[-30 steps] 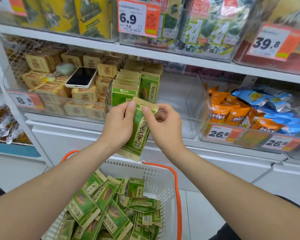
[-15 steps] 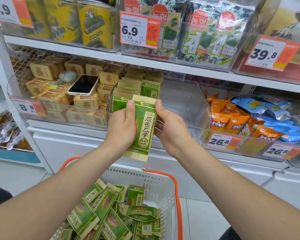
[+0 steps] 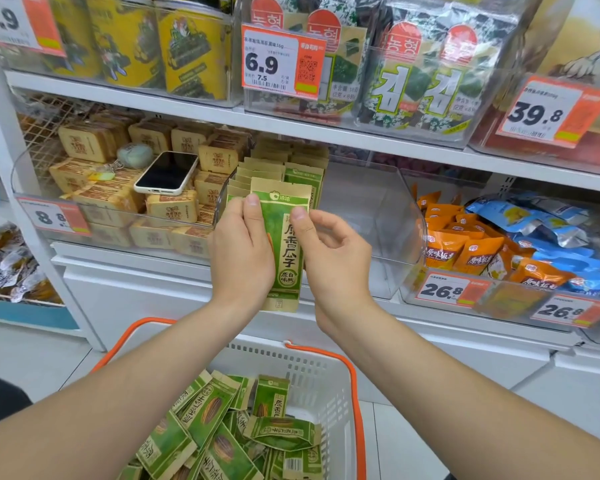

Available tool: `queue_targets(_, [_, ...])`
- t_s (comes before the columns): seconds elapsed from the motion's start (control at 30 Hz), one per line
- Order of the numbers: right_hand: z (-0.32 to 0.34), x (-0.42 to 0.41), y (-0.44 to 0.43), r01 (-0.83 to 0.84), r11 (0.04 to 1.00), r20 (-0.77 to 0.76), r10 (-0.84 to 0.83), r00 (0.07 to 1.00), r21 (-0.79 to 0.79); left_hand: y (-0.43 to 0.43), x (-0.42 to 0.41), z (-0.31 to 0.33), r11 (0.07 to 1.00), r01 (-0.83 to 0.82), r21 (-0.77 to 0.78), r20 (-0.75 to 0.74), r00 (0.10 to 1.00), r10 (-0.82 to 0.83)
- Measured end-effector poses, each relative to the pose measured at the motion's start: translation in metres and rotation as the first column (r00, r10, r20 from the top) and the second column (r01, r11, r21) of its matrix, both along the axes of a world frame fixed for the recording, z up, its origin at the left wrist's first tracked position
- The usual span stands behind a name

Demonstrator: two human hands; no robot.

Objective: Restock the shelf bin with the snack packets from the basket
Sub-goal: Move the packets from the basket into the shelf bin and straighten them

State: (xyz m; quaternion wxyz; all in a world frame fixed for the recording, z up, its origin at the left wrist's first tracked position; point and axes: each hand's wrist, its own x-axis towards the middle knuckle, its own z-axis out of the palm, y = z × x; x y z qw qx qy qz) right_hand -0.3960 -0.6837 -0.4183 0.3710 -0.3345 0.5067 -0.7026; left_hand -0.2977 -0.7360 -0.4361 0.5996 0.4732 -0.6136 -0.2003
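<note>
Before clear plastic shelf bin, our left hand grasps upright green snack packet, right hand loose, thumb touching it.

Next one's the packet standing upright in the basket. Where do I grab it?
Pinch the upright packet by its top seal, coming straight down from above. That edge stands free, while other packets in the basket overlap its lower half.

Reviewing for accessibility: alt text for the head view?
A left hand grips an upright green paper snack packet at a clear plastic shelf bin of matching packets, the right hand touching it by the thumb. Below, a white plastic basket with orange handles holds more packets.
</note>
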Motion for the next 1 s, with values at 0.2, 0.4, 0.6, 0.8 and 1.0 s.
queue_targets(0.2, [0.011, -0.013, -0.004, -0.274, 0.956, 0.299, 0.231, 0.926, 0.109, -0.002, 0.000, 0.004, 0.995, 0.010, -0.098, 0.049, 0.999, -0.005])
queue_targets(0.4, [0.003, -0.003, -0.010, -0.096, 0.991, 0.109, 0.085, 0.990, 0.097, -0.008, -0.008, 0.009, 0.993, -0.043, -0.107, 0.027, 0.999, 0.046])
queue_targets(0.6, [0.004, -0.011, -0.022, 0.027, 0.999, -0.196, -0.019, 0.980, 0.039, -0.018, -0.007, 0.017, 0.990, -0.026, -0.136, 0.030, 0.999, 0.030])
queue_targets(0.8, [0.005, -0.072, -0.071, 0.197, 0.972, -0.126, -0.181, 0.975, 0.130, -0.024, 0.003, 0.010, 0.980, -0.052, -0.195, 0.394, 0.910, 0.126])
queue_targets(1.0, [-0.007, -0.083, -0.107, 0.181, 0.952, -0.499, -0.036, 0.866, 0.245, -0.033, 0.013, -0.018, 0.999, -0.030, 0.012, 0.659, 0.752, 0.015])
